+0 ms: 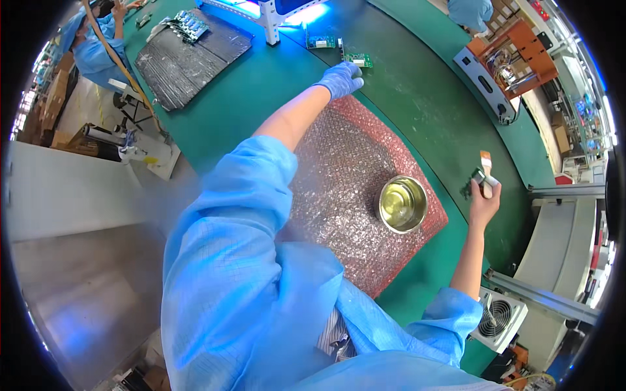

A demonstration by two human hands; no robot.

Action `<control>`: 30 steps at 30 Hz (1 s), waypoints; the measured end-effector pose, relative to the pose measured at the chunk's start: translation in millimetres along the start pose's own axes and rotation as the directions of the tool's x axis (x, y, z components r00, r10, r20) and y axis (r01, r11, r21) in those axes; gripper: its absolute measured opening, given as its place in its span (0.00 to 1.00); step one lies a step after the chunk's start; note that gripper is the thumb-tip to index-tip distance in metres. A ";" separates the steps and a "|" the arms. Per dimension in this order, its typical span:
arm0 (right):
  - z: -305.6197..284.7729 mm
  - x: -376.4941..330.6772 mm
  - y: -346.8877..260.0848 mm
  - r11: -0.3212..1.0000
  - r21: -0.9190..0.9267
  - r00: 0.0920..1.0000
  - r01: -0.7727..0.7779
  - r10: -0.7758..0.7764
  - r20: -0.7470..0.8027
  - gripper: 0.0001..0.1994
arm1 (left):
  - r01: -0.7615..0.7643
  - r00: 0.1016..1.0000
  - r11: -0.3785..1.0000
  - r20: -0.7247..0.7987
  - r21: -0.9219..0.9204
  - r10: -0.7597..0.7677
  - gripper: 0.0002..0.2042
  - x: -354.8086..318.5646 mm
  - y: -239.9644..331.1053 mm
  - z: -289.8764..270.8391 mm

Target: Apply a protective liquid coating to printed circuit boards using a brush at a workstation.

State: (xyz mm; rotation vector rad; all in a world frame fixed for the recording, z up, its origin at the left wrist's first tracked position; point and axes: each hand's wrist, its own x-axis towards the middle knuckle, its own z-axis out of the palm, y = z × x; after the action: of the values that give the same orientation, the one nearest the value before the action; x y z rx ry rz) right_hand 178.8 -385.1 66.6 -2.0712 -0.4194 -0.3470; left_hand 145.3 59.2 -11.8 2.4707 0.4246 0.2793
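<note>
My left hand, in a blue glove, reaches far across the green table and touches a small green circuit board with its fingertips. My right hand, bare, is closed on a small brush with a pale handle and tan bristles pointing up, and also seems to hold a small dark green board. Between my arms a metal bowl with clear liquid stands on a pink bubble-wrap sheet.
Another small circuit board lies beyond the first, near a blue-lit white stand. A dark mat with boards lies at the far left, by a person in blue. An orange-framed machine stands at right; a fan below.
</note>
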 end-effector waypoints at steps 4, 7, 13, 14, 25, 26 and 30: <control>28.4 -17.3 -61.6 0.993 0.102 0.997 0.060 -0.063 0.033 0.13 | -0.163 0.960 0.905 0.148 -0.392 0.237 0.23 -67.4 57.9 -16.9; 56.3 -40.1 -112.7 0.966 0.255 0.999 0.041 -0.043 0.002 0.13 | -0.331 0.898 0.832 0.122 -0.446 0.422 0.29 -139.2 114.1 -34.2; 124.9 -85.4 -173.2 0.902 0.430 0.999 0.022 -0.009 -0.032 0.13 | -0.239 0.966 0.779 -0.065 -0.579 0.248 0.27 -196.2 132.9 -12.0; 131.5 -93.4 -181.1 0.899 0.435 0.997 0.056 -0.031 -0.065 0.14 | -0.243 0.964 0.772 -0.056 -0.587 0.261 0.27 -197.9 128.9 -3.6; 77.7 -131.8 -139.2 0.896 0.443 0.995 0.014 0.030 -0.093 0.08 | -0.202 0.977 0.262 -0.213 -0.944 -0.011 0.19 -229.0 51.1 -10.3; 63.8 -134.2 -128.5 0.892 0.453 0.994 -0.007 0.056 -0.095 0.07 | -0.062 0.993 0.288 -0.087 -0.956 -0.075 0.18 -230.4 37.4 -15.9; 25.4 -150.1 -101.4 0.888 0.432 0.980 -0.157 0.194 -0.041 0.06 | 0.138 0.980 0.236 0.099 -0.962 -0.172 0.18 -239.4 17.6 -28.7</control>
State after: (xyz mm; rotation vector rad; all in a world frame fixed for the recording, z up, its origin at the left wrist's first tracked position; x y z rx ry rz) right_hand 2.2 -337.7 70.5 -1.6413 -0.2281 -0.2082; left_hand -80.8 -25.9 -2.2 1.1301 0.3365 0.3488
